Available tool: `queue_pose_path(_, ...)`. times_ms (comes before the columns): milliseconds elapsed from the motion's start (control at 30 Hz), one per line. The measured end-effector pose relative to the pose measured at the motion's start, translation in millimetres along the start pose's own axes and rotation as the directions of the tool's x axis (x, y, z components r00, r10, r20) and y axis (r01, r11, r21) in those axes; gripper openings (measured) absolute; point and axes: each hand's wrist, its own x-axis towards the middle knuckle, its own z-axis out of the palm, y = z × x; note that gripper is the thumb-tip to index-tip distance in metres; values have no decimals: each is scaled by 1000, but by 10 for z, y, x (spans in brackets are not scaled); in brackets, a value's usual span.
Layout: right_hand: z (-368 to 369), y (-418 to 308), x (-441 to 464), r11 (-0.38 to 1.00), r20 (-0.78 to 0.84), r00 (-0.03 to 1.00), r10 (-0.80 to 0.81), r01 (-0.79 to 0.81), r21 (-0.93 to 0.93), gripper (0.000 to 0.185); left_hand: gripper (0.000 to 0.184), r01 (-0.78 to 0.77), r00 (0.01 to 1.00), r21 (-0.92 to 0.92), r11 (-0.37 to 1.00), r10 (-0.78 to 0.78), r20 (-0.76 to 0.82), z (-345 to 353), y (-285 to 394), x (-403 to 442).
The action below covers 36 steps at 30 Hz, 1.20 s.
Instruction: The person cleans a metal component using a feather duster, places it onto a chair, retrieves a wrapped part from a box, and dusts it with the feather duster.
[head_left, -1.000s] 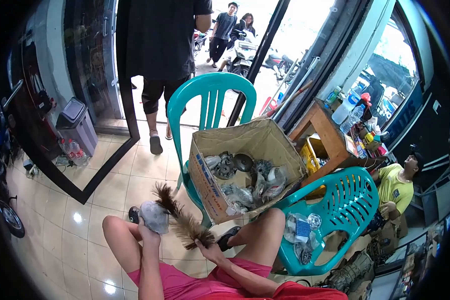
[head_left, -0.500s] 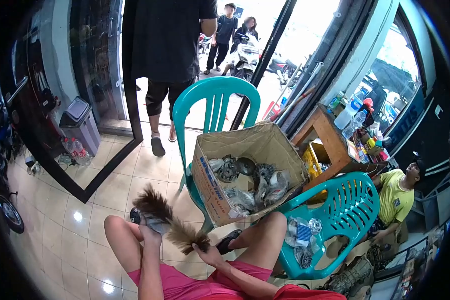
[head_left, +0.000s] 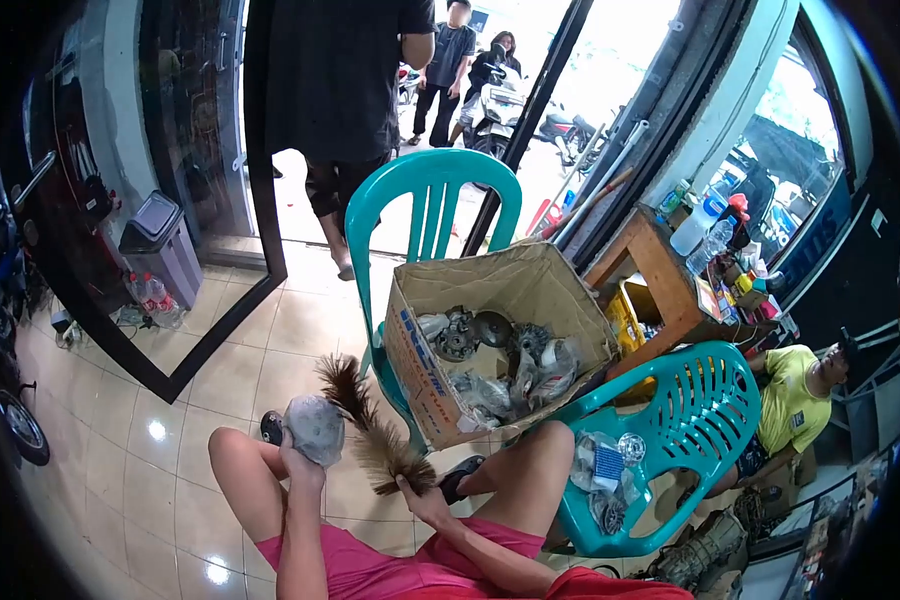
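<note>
My left hand [head_left: 298, 462] is closed on a greyish, rounded bundle [head_left: 316, 430] that looks wrapped in clear plastic; what is inside cannot be made out. In my right hand [head_left: 426, 503] is a brown feather duster [head_left: 390, 450], gripped at its lower end. Its feathers lean up and left, the dark tip just beside the bundle. Beyond the hands, an open cardboard box [head_left: 425, 385] sits on a green plastic chair [head_left: 360, 235]. Metal parts [head_left: 492, 330], some in plastic bags, lie in the box.
Another green chair [head_left: 695, 420] at my right carries bagged parts [head_left: 607, 470]. Behind it sits a person in a yellow shirt [head_left: 795, 395]. A wooden table [head_left: 660, 290] holds bottles. A person in black [head_left: 340, 90] stands in the doorway. A bin [head_left: 165, 250] stands left.
The duster has swung off the bundle to the right, uncovering it, and my right hand has shifted slightly right. The person in black has stepped farther out through the doorway.
</note>
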Motion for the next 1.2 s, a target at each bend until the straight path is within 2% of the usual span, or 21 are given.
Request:
queue_pose_path(33,23,45,-3,1000,-6,1000,3,-3,4,60,50,14,1000,-10,1000,-14,-9,41,0,-17)
queue_pose_path(100,-4,-114,-97,979,-15,981,-196,196,58,68,51,-5,1000,-17,1000,5,-13,68,-9,-15)
queue_pose_path(133,-36,-192,-138,989,65,987,-148,150,-15,70,51,-31,999,-30,999,30,-23,62,-14,-20)
queue_pose_path(167,-64,-235,-152,988,71,986,-150,152,-19,70,51,-49,998,11,999,50,-36,21,-8,18)
queue_pose_path(233,-82,-275,-192,994,74,997,-10,18,-107,71,52,-56,998,5,998,57,-21,-87,-20,60)
queue_pose_path(333,-26,56,11,990,16,997,-72,74,-122,61,54,-18,1000,14,1000,18,-16,-94,-14,42)
queue_pose_path(400,-62,-21,-13,984,40,995,-94,99,-148,63,56,-10,1000,-7,1000,11,25,-113,-9,61)
queue_pose_path(500,-81,-110,-71,981,87,996,-13,29,-191,63,57,17,1000,-8,1000,-17,13,-89,67,42)
queue_pose_path(567,-52,-76,-82,997,3,1000,19,-19,-77,65,56,-10,1000,-23,1000,10,-1,-92,62,42)
queue_pose_path(600,-41,-51,-73,997,7,1000,20,-20,-80,65,56,-30,999,-32,999,30,-12,-91,58,37)
queue_pose_path(667,-39,-17,-50,992,-53,993,-101,97,-75,70,55,-4,1000,-44,999,4,-1,-39,55,-15)
queue_pose_path(767,4,2,-48,991,27,995,-91,93,-98,68,54,10,1000,-66,998,-8,27,20,52,-36)
queue_pose_path(833,33,85,-15,982,6,993,-121,121,-145,66,53,-3,999,-74,997,5,37,29,56,-42)
queue_pose_path(900,58,130,0,959,-35,984,-177,164,-233,61,54,-4,999,-71,997,2,-37,77,77,-79)
queue_pose_path(933,72,156,4,959,-35,984,-175,162,-232,61,54,-3,999,-70,998,1,-39,66,77,-77)
queue_pose_path(1000,33,39,-27,955,-140,946,-291,280,-96,59,55,-9,1000,-70,997,9,-4,48,69,-60)
queue_pose_path(1133,-28,-64,-86,983,-100,980,-173,167,-71,54,55,22,999,-71,997,-19,37,25,74,-62)
queue_pose_path(1200,-19,-35,-79,963,-36,992,-119,106,-248,53,55,12,1000,-80,997,-10,19,-6,72,-24)
